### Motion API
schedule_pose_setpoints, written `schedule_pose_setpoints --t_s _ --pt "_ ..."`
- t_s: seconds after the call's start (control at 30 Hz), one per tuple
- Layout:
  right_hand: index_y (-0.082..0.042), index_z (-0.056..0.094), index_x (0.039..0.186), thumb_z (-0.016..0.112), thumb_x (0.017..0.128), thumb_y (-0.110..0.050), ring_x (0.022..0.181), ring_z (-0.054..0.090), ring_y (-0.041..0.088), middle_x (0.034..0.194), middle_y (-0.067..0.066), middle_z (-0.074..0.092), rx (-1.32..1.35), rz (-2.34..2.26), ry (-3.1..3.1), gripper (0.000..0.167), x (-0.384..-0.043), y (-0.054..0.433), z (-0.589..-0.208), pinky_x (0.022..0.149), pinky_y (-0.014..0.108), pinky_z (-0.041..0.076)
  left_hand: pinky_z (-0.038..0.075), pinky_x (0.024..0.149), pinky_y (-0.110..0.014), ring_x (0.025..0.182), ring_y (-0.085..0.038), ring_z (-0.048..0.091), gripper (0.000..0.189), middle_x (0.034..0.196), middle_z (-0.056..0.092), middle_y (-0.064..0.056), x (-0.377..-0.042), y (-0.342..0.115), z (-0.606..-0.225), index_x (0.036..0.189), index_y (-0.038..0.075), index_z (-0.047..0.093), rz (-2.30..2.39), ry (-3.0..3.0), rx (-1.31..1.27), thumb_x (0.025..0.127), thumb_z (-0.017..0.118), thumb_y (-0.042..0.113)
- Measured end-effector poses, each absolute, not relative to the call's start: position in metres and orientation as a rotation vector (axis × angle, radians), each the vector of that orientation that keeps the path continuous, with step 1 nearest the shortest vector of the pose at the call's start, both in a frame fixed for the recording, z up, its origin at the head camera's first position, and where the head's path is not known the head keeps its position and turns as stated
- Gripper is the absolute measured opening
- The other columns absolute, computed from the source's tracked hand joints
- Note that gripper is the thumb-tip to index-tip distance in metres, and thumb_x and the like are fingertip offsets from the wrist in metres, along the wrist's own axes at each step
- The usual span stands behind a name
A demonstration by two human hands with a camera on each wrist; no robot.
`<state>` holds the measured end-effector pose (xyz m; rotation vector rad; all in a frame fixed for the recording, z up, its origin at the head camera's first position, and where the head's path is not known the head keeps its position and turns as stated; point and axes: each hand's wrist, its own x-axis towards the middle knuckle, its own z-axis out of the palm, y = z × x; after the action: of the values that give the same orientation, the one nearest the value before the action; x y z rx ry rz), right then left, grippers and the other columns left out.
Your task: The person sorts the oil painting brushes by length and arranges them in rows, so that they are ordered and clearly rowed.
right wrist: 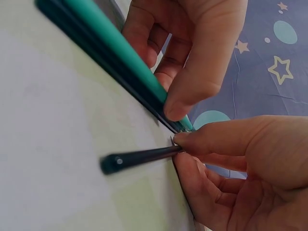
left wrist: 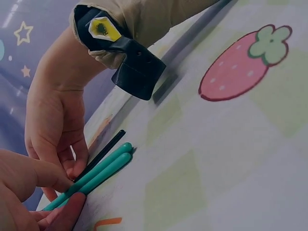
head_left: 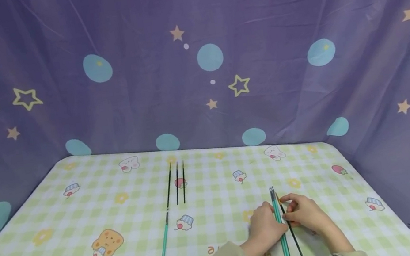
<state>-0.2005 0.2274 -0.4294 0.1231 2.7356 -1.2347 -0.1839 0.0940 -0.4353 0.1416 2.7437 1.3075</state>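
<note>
My left hand (head_left: 265, 226) pinches two paintbrushes with green handles (head_left: 284, 247) near the right side of the table, their tips pointing away from me. In the left wrist view, the thumb and fingers of that hand (left wrist: 29, 185) close round the green handles (left wrist: 103, 168). Just to the right, my right hand (head_left: 305, 213) holds a thin black paintbrush (head_left: 294, 237) alongside them. The right wrist view has this hand (right wrist: 231, 163) gripping the black brush (right wrist: 139, 158) between thumb and finger, its rounded end toward the camera.
Three thin black brushes (head_left: 178, 186) lie side by side at the middle back of the table. Closer to me, a long green-handled brush (head_left: 163, 251) lies at a slant. The checked tablecloth (head_left: 67, 248) reaches back to a purple curtain (head_left: 203, 115).
</note>
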Motion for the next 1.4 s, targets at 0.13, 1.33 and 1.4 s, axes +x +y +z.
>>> schedule_pose_setpoints --t_s 0.13,1.33,1.4 --pt "-0.002 0.058 0.114 0.069 0.072 0.000 0.052 0.053 0.013 0.070 0.004 0.055 0.124 -1.226 2.745 0.044 -0.201 0.228 -0.430 0.048 0.027 0.048 0.038 0.049 -0.025 0.058 -0.016 0.046 0.032 0.069 0.049 -0.001 -0.184 0.094 -0.434 0.086 0.009 0.052 1.311 2.728 0.134 0.064 0.074 0.016" --pt "-0.004 0.058 0.113 0.068 0.072 -0.001 0.051 0.052 0.013 0.070 0.004 0.054 0.145 -1.248 2.739 0.042 -0.202 0.227 -0.434 0.048 0.026 0.047 0.048 0.040 -0.025 0.047 -0.011 0.053 0.035 0.071 0.053 -0.001 -0.185 0.050 -0.431 0.108 0.003 0.058 1.743 2.327 0.080 0.073 0.063 -0.001" --pt "-0.004 0.059 0.113 0.069 0.072 -0.001 0.051 0.052 0.013 0.070 0.004 0.054 0.143 -1.242 2.742 0.042 -0.202 0.227 -0.434 0.048 0.026 0.047 0.048 0.041 -0.025 0.048 -0.012 0.054 0.036 0.071 0.053 -0.002 -0.186 0.044 -0.429 0.109 0.002 0.058 1.757 2.315 0.091 0.074 0.062 -0.002"
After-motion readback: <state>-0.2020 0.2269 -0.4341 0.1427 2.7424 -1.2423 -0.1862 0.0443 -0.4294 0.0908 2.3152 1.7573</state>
